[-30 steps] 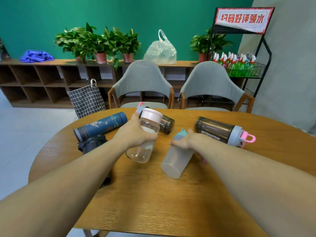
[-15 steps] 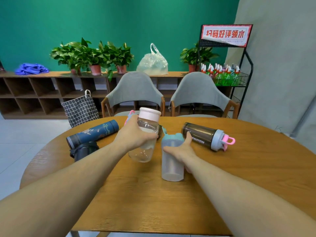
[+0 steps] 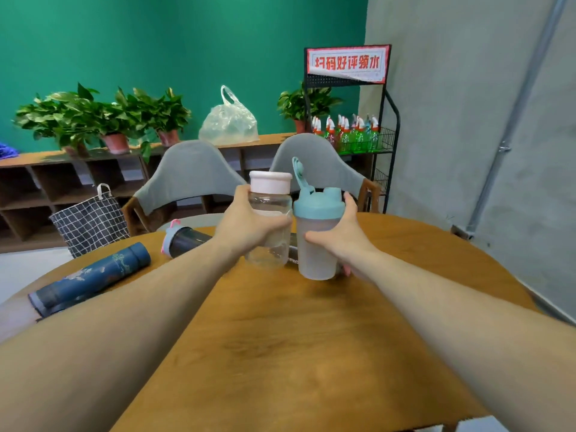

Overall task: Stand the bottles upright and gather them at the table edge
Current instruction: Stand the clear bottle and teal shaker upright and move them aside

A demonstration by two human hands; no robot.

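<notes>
Upright now, a clear cylindrical bottle (image 3: 270, 226) with smooth pink cap sits wrapped in left hand (image 3: 249, 224) fingers; right hand (image 3: 341, 236) fingers curl round a frosted, teal-lidded shaker (image 3: 318, 238) above the wood-grain table (image 3: 311, 353).

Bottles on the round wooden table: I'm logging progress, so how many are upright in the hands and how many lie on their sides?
Upright, held: 2, the clear bottle with a pale pink cap and the frosted shaker with a teal lid.
Lying down: 2 plainly visible, the dark blue patterned flask and the dark smoked shaker with a pink loop.
Total: 4.
</notes>
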